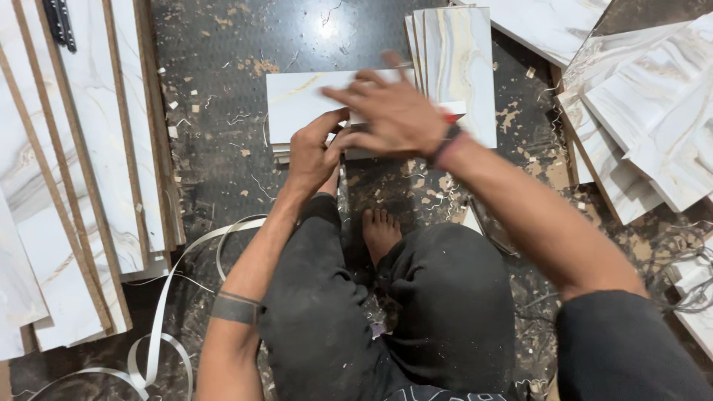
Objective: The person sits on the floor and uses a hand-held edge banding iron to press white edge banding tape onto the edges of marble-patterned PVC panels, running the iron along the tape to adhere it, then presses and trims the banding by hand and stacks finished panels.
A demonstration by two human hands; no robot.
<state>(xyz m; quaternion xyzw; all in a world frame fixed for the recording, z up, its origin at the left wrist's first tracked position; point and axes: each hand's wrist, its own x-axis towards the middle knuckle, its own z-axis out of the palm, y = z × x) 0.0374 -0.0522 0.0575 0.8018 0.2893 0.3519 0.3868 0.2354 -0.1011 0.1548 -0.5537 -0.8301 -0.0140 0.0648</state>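
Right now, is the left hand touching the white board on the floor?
Touching. The head view shows the left hand with its fingers curled onto the near edge of the white board, no gap visible between them.

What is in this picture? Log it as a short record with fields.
Setting: dark floor strewn with chips and shavings
Left hand: grips the near edge of a white panel on a small stack
Right hand: spread flat over that panel, blurred
Beside: upright marbled panels
Left side: long marbled boards
Near knee: loose white edge strip
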